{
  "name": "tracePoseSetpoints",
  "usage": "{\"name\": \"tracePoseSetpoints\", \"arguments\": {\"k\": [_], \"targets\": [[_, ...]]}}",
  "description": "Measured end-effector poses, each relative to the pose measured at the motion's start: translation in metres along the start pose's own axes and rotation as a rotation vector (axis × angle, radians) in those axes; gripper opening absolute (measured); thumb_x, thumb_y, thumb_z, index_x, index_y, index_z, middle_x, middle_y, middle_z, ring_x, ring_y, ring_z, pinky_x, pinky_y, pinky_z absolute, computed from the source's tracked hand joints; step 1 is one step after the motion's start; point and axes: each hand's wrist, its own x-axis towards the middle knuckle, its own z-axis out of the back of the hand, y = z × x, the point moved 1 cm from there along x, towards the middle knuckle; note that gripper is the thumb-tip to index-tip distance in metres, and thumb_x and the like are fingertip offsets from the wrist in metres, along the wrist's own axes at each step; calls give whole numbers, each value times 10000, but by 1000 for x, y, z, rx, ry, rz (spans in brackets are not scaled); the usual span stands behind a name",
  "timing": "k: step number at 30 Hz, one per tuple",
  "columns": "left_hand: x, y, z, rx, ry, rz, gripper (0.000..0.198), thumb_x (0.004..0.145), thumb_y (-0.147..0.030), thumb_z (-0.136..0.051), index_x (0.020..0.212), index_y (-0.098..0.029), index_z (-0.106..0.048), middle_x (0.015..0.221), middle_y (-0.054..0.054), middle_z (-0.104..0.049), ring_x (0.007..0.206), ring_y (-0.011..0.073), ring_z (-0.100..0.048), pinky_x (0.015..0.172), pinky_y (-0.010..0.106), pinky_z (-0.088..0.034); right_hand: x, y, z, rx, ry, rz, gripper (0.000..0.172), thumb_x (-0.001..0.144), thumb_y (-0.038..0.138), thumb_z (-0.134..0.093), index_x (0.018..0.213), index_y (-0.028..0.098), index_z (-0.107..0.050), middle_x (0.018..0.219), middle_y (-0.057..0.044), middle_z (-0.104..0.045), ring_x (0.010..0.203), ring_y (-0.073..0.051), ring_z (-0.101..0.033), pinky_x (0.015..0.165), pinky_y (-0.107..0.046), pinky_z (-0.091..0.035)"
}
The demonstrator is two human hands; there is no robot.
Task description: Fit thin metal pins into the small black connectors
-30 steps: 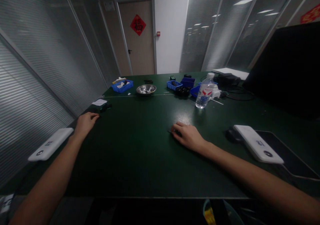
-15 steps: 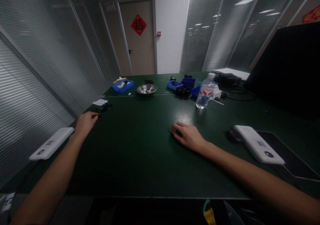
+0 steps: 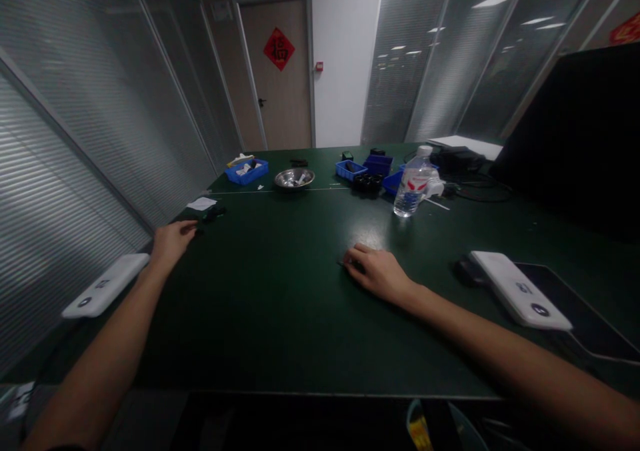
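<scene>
My left hand (image 3: 173,243) rests at the left side of the green table, its thumb and fingertips slightly apart. Just beyond them lies a small dark piece (image 3: 200,229), too dim to name. A black object (image 3: 214,212) with a hint of green and a white slip of paper (image 3: 201,203) lie further back. On the middle right of the table, my right hand (image 3: 377,272) is closed in a pinch. A tiny thin dark tip (image 3: 341,262) sticks out from its fingers; what it belongs to is hidden.
White power banks flank me, one on the left (image 3: 106,285) and one on the right (image 3: 520,289) by a dark pad. A water bottle (image 3: 413,183) stands upright at the right. Behind are a metal bowl (image 3: 283,183), blue trays (image 3: 249,177) and a black screen (image 3: 580,137).
My left thumb and fingertips have parted a little near the small dark piece. My right hand keeps its pinch in nearly the same spot. The view has shifted very slightly.
</scene>
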Motion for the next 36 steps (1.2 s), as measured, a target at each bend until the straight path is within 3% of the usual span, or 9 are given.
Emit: {"name": "tracePoseSetpoints", "arguments": {"k": [6,12,16,22,30,36], "targets": [[-2,-2,1,-7,15,-2,392,970,-280,-605,1331,-150,-686,1182,104,-773,1011,230,-723,1009,345,-504,0,0,0,4,0,4,201,1032,324,-533,1158,221,-651,1122,-59,-652,795,-158,-635,660,-266,-416],[-1,2,1,-31,21,47,365,969,-258,-619,1306,-142,-698,1174,100,-774,1017,214,-710,960,302,-507,-1,2,2,4,-9,8,194,1032,318,-534,1145,216,-655,1098,-58,-649,791,-159,-631,658,-263,-415],[0,5,-1,-27,22,77,320,964,-290,-631,1233,-164,-748,1179,92,-772,918,210,-700,886,297,-515,-1,3,3,23,-8,15,197,1032,305,-533,1154,207,-652,1100,-60,-647,792,-156,-630,663,-259,-425],[-2,4,-2,-4,35,96,370,976,-347,-595,1274,-176,-732,1064,78,-795,721,190,-663,751,292,-516,-1,4,3,2,-9,8,192,1030,305,-536,1140,208,-660,1092,-66,-652,808,-168,-635,670,-271,-425],[0,-1,1,106,35,-23,318,949,-271,-571,1142,-116,-771,1197,140,-740,1105,275,-667,1001,348,-486,0,5,6,11,12,-7,196,1030,310,-540,1158,217,-655,1116,-67,-651,828,-170,-645,692,-268,-446],[-4,-10,0,223,81,-75,356,964,-253,-499,1177,-135,-759,1207,163,-723,1110,332,-662,999,433,-501,0,6,5,7,9,-9,195,1034,311,-532,1147,212,-657,1107,-66,-654,830,-168,-643,698,-268,-432]]}}
